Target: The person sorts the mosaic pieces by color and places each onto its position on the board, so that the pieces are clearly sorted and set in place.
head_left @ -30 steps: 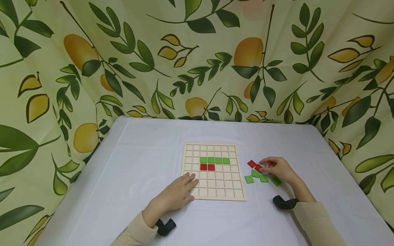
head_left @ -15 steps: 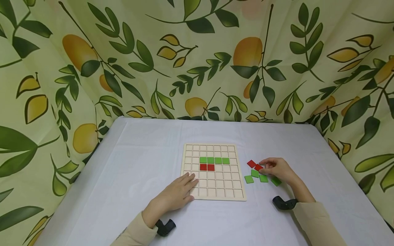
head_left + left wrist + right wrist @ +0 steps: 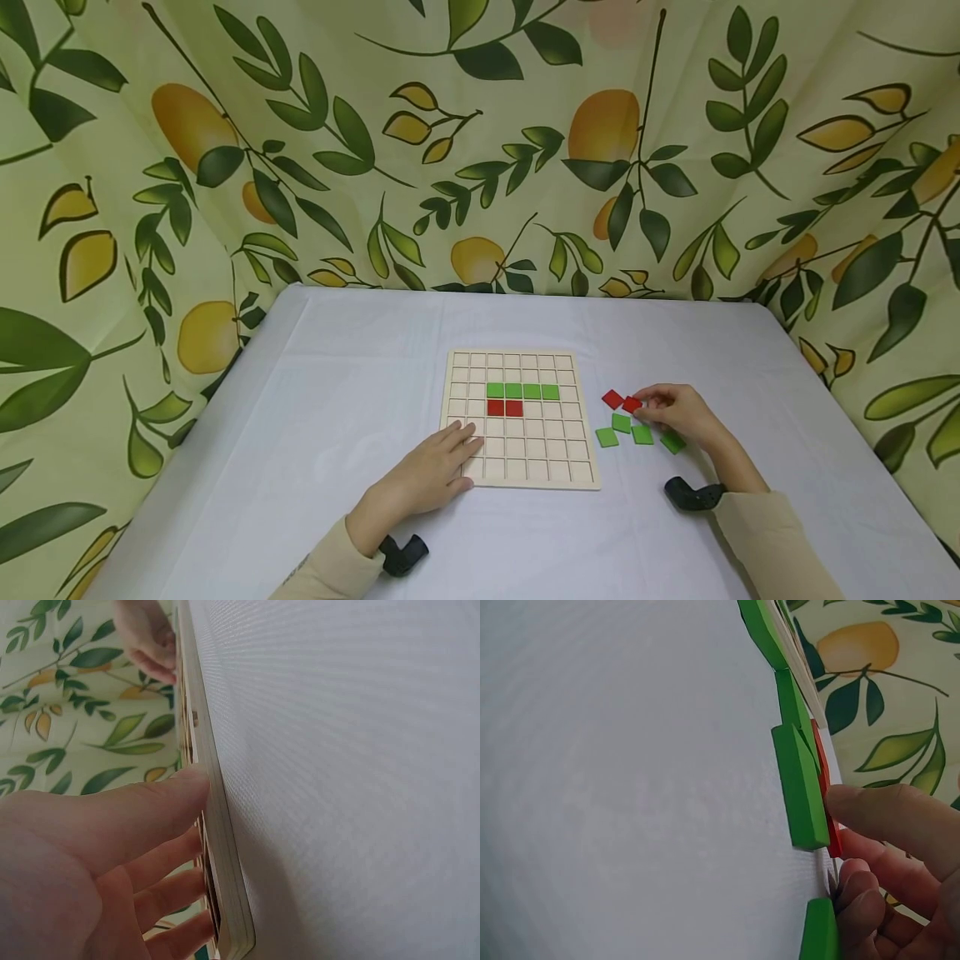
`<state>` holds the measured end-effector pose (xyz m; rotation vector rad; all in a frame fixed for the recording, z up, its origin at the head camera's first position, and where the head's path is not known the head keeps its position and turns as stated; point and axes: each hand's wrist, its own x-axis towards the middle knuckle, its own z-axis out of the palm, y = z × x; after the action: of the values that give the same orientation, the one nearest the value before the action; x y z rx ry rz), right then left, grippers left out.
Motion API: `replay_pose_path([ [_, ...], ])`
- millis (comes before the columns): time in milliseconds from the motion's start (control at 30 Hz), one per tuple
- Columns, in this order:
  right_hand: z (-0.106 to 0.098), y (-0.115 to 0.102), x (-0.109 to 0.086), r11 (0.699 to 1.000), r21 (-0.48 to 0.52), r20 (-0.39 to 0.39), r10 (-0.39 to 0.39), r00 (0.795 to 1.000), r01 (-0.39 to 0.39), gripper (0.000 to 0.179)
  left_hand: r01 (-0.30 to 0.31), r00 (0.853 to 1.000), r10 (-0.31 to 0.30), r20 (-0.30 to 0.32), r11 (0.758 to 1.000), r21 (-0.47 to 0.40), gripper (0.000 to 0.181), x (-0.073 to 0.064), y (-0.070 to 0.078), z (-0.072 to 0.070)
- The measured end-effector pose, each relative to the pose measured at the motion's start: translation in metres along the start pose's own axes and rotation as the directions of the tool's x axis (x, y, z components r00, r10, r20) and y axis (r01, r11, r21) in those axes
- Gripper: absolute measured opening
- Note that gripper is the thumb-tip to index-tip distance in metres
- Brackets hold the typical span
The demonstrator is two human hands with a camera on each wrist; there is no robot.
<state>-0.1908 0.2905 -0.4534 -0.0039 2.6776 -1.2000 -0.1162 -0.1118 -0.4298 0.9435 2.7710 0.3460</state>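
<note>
The right hand (image 3: 675,412) pinches a red tile (image 3: 632,404) at its fingertips, just right of the wooden grid board (image 3: 520,454); a second red tile (image 3: 612,399) lies beside it, green tiles (image 3: 621,423) just below on the white tabletop (image 3: 337,400); the left hand (image 3: 427,475) rests flat, fingers spread, on the board's near left corner.

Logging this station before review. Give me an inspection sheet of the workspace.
Surface: white cloth over the table.
Job's things: wooden grid board with four green and two red tiles seated; loose red tiles and green tiles beside it.
Clutter: nothing seen.
Hands: left hand rests flat on the board's corner; right hand pinches a red tile.
Cables: nothing seen.
Surroundings: leaf-and-fruit curtain.
</note>
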Motion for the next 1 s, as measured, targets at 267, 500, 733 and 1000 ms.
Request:
replay_pose_path([
  [267,-0.0022,-0.0011,-0.0008,1.0,-0.005,-0.014,0.017,1.0,-0.017,0.03,-0.013,1.0,0.013,-0.004,1.0,0.012,0.055,-0.0007,-0.0004,-0.0009],
  [500,-0.0028,-0.0015,-0.0013,1.0,-0.024,-0.01,0.012,1.0,-0.012,0.03,-0.007,1.0,0.007,0.003,1.0,0.018,0.054,-0.0003,-0.001,-0.0003],
  [733,-0.003,-0.0018,-0.0021,1.0,-0.002,-0.012,-0.001,1.0,0.001,0.032,0.002,1.0,-0.002,0.005,1.0,0.03,0.054,0.0006,-0.001,0.0008],
  [1000,-0.0024,-0.0002,-0.0026,1.0,0.014,-0.015,-0.01,1.0,0.01,0.035,0.028,1.0,-0.028,0.014,1.0,0.0,0.055,0.002,-0.0022,0.0026],
])
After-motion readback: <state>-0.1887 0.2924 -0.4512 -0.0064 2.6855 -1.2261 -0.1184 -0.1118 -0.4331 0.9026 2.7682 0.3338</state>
